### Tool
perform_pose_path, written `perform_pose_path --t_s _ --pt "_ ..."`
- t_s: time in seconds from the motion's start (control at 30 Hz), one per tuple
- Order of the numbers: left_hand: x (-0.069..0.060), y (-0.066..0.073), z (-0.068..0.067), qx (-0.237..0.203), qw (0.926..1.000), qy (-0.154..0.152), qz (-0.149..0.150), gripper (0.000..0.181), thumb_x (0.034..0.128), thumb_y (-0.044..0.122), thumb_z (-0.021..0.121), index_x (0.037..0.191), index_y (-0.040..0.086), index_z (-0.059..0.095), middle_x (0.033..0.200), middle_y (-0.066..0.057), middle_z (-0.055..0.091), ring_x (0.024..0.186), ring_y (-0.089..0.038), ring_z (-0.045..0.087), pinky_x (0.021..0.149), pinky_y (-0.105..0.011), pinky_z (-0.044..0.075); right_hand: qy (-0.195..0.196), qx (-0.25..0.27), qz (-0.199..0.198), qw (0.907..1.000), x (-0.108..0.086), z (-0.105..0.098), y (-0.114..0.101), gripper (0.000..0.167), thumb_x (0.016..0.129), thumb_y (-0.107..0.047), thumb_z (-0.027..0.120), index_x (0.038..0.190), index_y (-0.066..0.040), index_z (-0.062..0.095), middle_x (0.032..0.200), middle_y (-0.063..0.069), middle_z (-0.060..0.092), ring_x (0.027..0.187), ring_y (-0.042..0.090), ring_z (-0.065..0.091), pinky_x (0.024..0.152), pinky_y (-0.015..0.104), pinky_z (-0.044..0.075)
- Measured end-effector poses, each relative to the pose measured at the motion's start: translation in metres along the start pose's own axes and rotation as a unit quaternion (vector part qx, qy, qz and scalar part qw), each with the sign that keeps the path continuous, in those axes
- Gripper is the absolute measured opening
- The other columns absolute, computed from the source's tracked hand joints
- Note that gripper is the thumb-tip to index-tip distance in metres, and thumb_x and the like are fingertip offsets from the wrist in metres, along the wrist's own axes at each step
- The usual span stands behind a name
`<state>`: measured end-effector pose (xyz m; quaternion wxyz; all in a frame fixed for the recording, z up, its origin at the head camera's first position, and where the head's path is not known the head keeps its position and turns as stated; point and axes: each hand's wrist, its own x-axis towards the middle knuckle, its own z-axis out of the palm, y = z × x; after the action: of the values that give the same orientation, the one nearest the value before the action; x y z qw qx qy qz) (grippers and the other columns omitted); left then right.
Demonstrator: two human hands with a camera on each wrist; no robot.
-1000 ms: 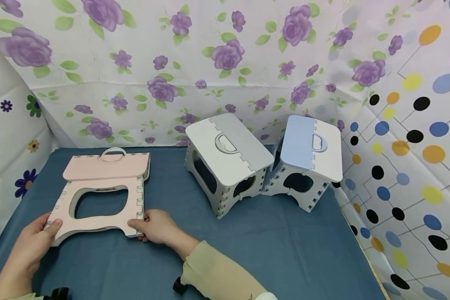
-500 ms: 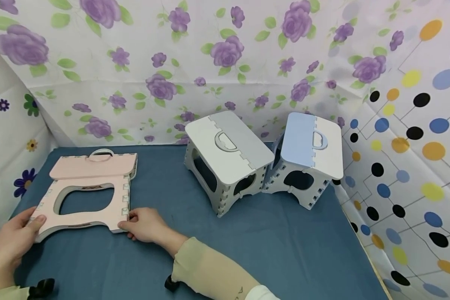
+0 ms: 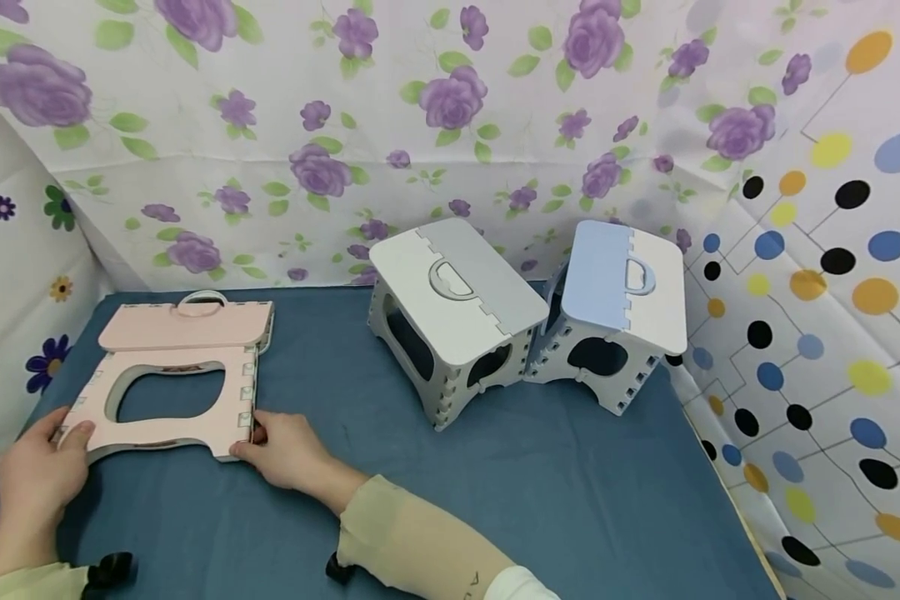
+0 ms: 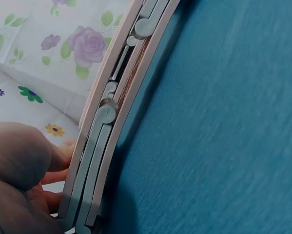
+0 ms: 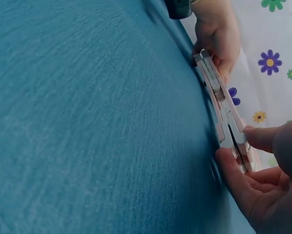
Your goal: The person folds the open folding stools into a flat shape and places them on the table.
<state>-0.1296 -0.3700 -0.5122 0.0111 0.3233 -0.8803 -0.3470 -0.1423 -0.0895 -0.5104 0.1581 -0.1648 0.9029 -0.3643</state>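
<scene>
Rose-printed cloth (image 3: 390, 100) is hanging behind a blue-covered table (image 3: 570, 483). Toward the table's left side, one pink folding stool (image 3: 168, 356) is lying nearly flat in its collapsed state, its carrying handle (image 3: 202, 294) pointing away from the person. Two hands are holding its near end: the left hand (image 3: 45, 467) is pinching the left corner, thumb over the upper face, and the right hand (image 3: 283, 450) is pinching the right corner, thumb and fingers on opposite faces. Its near edge seems to be hovering just off the table; whether the far edge is touching, I cannot tell. The step in hand looks like positioning the folded stool; the next move is probably calling for both hands working evenly, so nothing is twisting or slipping.

Farther right, two unfolded stools are standing upright, one grey-and-white stool (image 3: 450, 321) and one blue-and-white stool (image 3: 603, 308), just beside each other, possibly touching. That is making three stools, each showing one handle. Two more printed cloths are flanking the table: one flowered cloth (image 3: 7, 275) at left, one dotted cloth (image 3: 817, 333) at right.
</scene>
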Motion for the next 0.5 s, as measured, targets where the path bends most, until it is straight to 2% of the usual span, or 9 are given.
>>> perform_pose_path --t_s 0.03,0.1,0.17,0.27,0.4,0.5 --pt "-0.001 0.002 0.000 0.003 1.0000 0.001 -0.002 0.060 0.1178 0.028 0.031 0.167 -0.005 0.018 0.169 -0.034 0.021 0.158 -0.054 0.013 0.125 -0.067 0.015 0.004 -0.011 -0.005 0.9999 0.000 0.000 0.001 0.052 0.104 -0.043 0.072 0.149 -0.018 0.063 0.117 -0.010 0.071 0.104 0.001 0.065 0.082 0.016 0.051" --pt "-0.001 0.004 0.000 0.004 0.9999 0.003 -0.010 0.059 0.1178 0.026 0.032 0.166 -0.005 0.019 0.169 -0.035 0.020 0.158 -0.055 0.006 0.124 -0.069 0.006 0.010 -0.033 -0.015 0.9993 0.000 0.000 0.002 0.055 0.104 -0.045 0.071 0.151 -0.018 0.062 0.134 -0.006 0.068 0.122 0.005 0.063 0.094 0.017 0.050" --pt "-0.001 0.006 0.001 0.001 0.9998 0.004 -0.019 0.059 0.1177 0.025 0.033 0.166 -0.004 0.019 0.169 -0.035 0.020 0.158 -0.053 0.000 0.122 -0.072 -0.001 0.014 -0.054 -0.021 0.9982 -0.001 0.000 0.003 0.057 0.105 -0.046 0.071 0.153 -0.018 0.060 0.143 -0.004 0.064 0.133 0.008 0.058 0.100 0.019 0.049" --pt "0.000 0.005 0.002 0.007 0.9997 0.003 -0.024 0.058 0.1174 0.024 0.034 0.166 -0.004 0.020 0.169 -0.034 0.019 0.158 -0.052 -0.007 0.119 -0.074 -0.009 0.013 -0.064 -0.025 0.9975 0.000 0.001 0.005 0.056 0.105 -0.045 0.070 0.153 -0.018 0.060 0.139 -0.005 0.065 0.128 0.006 0.060 0.096 0.017 0.049" --pt "-0.001 0.003 0.004 0.012 0.9998 0.000 -0.018 0.059 0.1172 0.024 0.034 0.167 -0.003 0.019 0.169 -0.035 0.018 0.157 -0.053 -0.004 0.119 -0.075 -0.003 0.009 -0.049 -0.024 0.9985 -0.002 0.000 0.008 0.054 0.106 -0.043 0.069 0.154 -0.019 0.059 0.135 -0.006 0.065 0.124 0.004 0.060 0.094 0.016 0.049" --pt "-0.003 0.004 0.005 0.003 0.9998 0.009 -0.015 0.058 0.1170 0.023 0.034 0.167 -0.003 0.020 0.169 -0.035 0.019 0.156 -0.053 -0.001 0.119 -0.074 -0.003 0.007 -0.032 -0.026 0.9991 -0.006 -0.003 0.011 0.054 0.106 -0.041 0.068 0.155 -0.020 0.058 0.135 -0.007 0.065 0.124 0.004 0.060 0.096 0.017 0.048"
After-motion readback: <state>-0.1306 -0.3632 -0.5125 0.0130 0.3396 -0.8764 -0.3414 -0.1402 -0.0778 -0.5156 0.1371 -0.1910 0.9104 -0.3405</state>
